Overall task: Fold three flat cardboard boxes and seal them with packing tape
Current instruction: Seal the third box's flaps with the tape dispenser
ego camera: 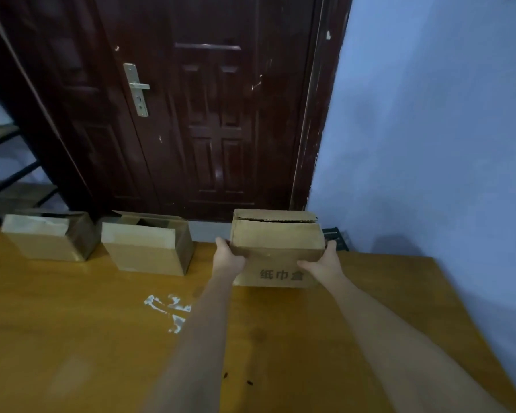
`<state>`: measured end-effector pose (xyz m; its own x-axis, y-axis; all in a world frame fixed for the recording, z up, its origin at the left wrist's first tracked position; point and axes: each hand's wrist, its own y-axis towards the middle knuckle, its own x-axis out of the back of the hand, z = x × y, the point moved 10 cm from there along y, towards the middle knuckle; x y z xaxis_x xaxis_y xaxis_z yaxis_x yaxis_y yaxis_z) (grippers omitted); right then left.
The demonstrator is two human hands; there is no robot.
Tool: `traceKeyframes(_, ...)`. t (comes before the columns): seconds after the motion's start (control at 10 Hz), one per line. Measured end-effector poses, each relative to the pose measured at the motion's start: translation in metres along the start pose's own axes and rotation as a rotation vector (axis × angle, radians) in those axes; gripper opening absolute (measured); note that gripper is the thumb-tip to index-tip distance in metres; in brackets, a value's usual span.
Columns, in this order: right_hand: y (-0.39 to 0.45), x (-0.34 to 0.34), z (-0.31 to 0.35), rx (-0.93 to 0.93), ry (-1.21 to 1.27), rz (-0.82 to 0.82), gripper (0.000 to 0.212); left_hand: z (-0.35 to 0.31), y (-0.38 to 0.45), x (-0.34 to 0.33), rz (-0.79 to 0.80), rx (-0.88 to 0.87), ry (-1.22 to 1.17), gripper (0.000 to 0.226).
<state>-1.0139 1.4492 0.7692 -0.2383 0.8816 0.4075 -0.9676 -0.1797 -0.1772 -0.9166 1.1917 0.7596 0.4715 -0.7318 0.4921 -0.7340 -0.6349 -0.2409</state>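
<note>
Third box (276,251) at far desk (72,323) edge, gripped at both ends by left hand (228,259) and right hand (325,262). Advisable: set down level, aligned with two boxes (148,248) alongside.

Home room (panelled door (209,114), table (72,323))

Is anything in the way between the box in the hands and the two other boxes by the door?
Nothing visible. The left hand and right hand hold the printed box by its sides, and only bare table lies between it and the middle box; the far-left box stands beyond.
</note>
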Motion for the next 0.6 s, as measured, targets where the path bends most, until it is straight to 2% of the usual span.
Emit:
traceKeyframes(0.1,0.007,-0.006,-0.004,0.002,-0.012,-0.020,0.067,0.008,0.014,-0.008,0.019,0.009,-0.017,0.046)
traceKeyframes(0.3,0.024,-0.021,-0.024,-0.058,-0.024,0.000,0.057,0.022,0.031,-0.020,0.020,0.030,-0.050,0.050)
traceKeyframes(0.6,0.029,-0.033,-0.039,-0.160,-0.047,0.000,0.060,0.041,0.036,-0.020,0.027,0.121,-0.021,0.050)
